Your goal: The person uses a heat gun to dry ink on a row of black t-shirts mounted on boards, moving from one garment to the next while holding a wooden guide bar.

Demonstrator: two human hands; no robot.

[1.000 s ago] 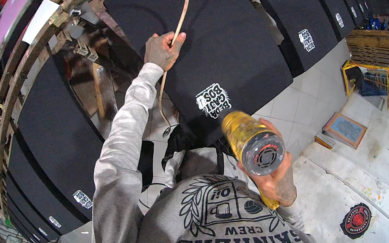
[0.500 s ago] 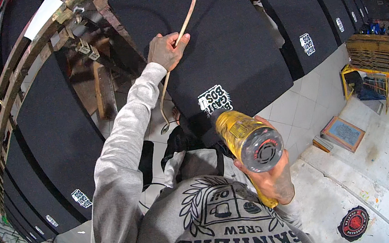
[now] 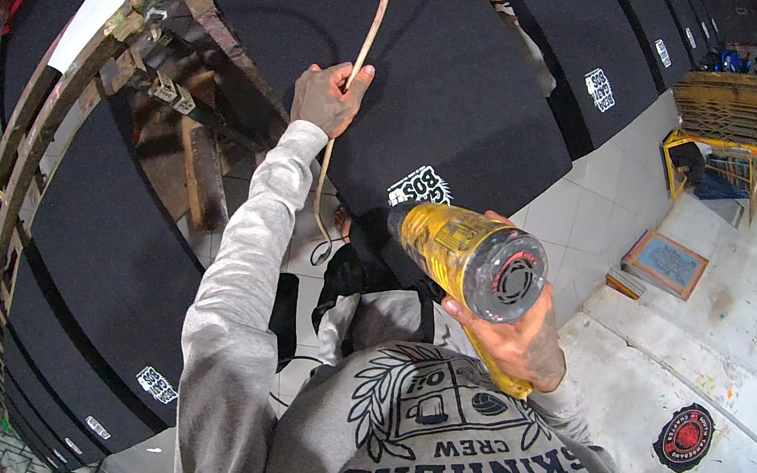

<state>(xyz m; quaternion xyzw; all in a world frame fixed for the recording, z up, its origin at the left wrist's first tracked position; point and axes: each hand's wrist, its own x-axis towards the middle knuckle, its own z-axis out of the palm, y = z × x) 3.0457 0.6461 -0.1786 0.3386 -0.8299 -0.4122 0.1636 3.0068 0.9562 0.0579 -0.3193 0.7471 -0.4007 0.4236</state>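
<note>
My left hand (image 3: 333, 98) is closed around a beige cord (image 3: 371, 22), over a black fabric-covered board (image 3: 434, 81) in the middle. The cord runs from the top edge down past the board's left side. My right hand (image 3: 517, 343) grips a yellow heat gun (image 3: 455, 254), its dark nozzle angled up-left over the white graphic print (image 3: 420, 183) near the board's lower edge, partly hiding it. Whether the nozzle touches the fabric I cannot tell.
More black boards with small white prints flank this one on the left (image 3: 98, 259) and right (image 3: 592, 28). A curved wooden rack (image 3: 19, 124) runs along the upper left. Tiled floor (image 3: 560, 209) shows below, with a framed screen (image 3: 666, 262) on a pale surface (image 3: 614, 368) at right.
The heat gun has moved up and left over the print, hiding more of it. My left hand and the cord have shifted slightly to the right.
</note>
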